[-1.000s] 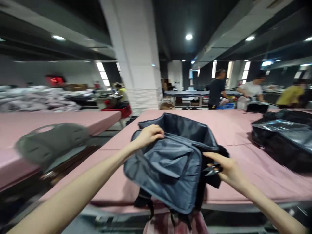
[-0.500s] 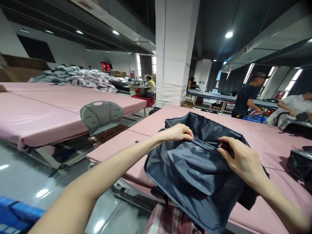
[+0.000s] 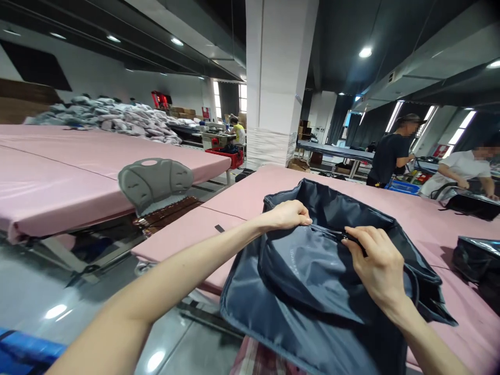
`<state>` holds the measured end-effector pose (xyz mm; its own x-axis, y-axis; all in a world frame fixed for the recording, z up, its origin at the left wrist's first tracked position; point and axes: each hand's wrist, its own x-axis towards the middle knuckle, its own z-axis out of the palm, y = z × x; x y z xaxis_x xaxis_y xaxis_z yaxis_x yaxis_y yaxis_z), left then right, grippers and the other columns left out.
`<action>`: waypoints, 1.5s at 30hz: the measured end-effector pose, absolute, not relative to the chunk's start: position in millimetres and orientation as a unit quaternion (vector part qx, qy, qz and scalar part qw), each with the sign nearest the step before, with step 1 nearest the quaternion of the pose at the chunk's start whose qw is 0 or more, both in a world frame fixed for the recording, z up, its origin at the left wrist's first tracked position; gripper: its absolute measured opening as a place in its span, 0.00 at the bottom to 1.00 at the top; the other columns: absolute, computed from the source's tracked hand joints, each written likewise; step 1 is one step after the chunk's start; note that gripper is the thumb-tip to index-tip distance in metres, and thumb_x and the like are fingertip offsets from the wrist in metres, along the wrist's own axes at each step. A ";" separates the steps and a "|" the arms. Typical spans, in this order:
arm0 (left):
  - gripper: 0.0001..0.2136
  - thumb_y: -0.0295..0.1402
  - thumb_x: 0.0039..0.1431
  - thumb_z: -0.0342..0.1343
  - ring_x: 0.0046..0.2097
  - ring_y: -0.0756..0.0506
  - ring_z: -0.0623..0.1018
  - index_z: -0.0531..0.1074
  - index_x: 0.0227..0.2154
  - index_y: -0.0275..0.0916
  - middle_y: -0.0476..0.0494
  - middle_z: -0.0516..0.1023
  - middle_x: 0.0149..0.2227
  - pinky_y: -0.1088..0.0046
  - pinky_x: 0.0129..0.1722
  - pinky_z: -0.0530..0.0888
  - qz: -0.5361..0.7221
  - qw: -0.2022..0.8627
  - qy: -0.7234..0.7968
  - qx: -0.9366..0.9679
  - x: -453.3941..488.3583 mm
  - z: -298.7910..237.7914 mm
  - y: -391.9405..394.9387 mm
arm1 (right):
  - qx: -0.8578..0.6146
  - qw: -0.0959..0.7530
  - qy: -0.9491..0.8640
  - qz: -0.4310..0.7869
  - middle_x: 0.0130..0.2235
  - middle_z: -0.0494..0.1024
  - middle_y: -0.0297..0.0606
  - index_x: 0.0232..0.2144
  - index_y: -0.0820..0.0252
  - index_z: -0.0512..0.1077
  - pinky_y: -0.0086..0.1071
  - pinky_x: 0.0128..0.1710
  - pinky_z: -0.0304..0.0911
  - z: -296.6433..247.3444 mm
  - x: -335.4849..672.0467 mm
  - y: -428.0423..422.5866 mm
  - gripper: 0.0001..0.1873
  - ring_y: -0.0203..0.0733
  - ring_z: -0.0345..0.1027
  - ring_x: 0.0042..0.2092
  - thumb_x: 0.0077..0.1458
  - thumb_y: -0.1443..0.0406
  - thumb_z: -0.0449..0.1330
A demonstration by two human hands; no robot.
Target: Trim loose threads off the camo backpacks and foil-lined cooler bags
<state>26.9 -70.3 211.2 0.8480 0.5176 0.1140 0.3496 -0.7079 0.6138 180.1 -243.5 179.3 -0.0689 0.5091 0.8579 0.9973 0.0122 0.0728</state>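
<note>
A dark navy fabric bag (image 3: 308, 312) lies opened on the pink-covered table, its flap folded toward me over the near edge. Along the flap's pocket runs a zipper (image 3: 328, 231). My left hand (image 3: 291, 214) is closed, pinching the left end of that zipper edge. Toward its right end, my right hand (image 3: 373, 255) pinches a small black piece on the zipper line, mostly covered by the fingers; it looks like the zipper slider. Behind both hands stand the bag's raised walls (image 3: 336, 200). Faint pale lettering shows on the pocket cloth.
A grey chair (image 3: 156, 182) stands between my table (image 3: 234, 192) and another pink table (image 3: 78, 156) at left. Further black bags (image 3: 478, 260) lie at right. Two co-workers (image 3: 390, 151) work beyond. A white pillar (image 3: 273, 83) rises behind the table. Blue container (image 3: 31, 349) lower left.
My right hand has shifted slightly left and down along the zipper, while the left keeps its pinch. The flap now lies more spread out, showing the pocket and lettering. The view has shifted slightly.
</note>
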 end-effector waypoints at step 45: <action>0.11 0.38 0.47 0.51 0.26 0.51 0.65 0.72 0.23 0.34 0.51 0.68 0.21 0.76 0.26 0.58 0.165 0.365 0.245 0.883 23.2 203.6 -81.3 | -0.608 0.308 -0.677 -0.280 0.35 0.74 0.36 0.36 0.57 0.72 0.31 0.33 0.61 178.7 180.2 -230.6 0.08 0.39 0.65 0.35 0.58 0.63 0.54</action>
